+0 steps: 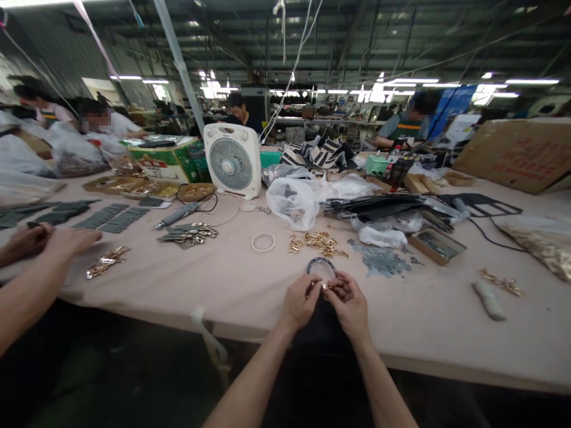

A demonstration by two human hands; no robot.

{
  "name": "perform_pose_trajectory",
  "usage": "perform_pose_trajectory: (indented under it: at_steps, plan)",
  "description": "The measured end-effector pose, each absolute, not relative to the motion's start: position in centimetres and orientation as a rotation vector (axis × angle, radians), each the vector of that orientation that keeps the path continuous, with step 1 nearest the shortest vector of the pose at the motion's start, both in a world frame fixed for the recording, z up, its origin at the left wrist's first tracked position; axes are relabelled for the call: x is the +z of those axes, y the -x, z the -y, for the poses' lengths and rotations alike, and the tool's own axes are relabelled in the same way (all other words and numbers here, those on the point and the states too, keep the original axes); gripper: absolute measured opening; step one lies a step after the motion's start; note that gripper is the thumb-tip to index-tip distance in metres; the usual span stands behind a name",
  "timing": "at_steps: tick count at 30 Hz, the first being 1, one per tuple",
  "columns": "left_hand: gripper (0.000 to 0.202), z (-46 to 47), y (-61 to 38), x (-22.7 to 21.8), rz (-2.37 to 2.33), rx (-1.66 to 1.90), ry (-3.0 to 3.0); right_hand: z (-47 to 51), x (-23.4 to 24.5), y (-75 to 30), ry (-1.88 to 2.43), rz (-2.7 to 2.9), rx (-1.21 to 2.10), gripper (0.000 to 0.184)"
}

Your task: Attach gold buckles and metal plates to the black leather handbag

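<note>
At the table's front edge, my left hand point(300, 302) and my right hand point(350, 303) meet with their fingers pinched together. Between the fingertips is a small shiny metal clasp point(324, 285); its exact kind is too small to tell. A dark looped strap point(320, 260) arches up from both hands, its ends hidden by my fingers. Both hands seem to grip the strap and the metal piece together. Just beyond the loop lies a pile of gold metal clasps point(320, 242). To the right of the pile are grey-blue scraps point(381, 260).
A co-worker's hands point(49, 241) are at the left, near gold hardware point(107, 261) and dark green strips point(111, 217). A white fan point(232, 159), a tape roll point(263, 242), a plastic bag point(292, 202) and a black stack point(379, 205) stand beyond. At right lies a small cardboard box point(437, 246).
</note>
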State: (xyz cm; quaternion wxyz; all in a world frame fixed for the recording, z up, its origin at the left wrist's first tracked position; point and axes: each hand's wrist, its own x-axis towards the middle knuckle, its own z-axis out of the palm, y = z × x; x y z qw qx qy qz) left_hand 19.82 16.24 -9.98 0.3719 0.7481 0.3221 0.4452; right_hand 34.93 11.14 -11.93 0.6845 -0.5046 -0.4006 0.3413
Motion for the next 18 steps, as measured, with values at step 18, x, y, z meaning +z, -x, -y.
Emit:
perform_pose_trajectory:
  at_steps: [18]
  plan:
    - [0.023,-15.6,-19.5,-9.4,-0.761,1.071,-1.999,-10.0,-12.2,-34.6,1.29,1.04,0.489,0.039]
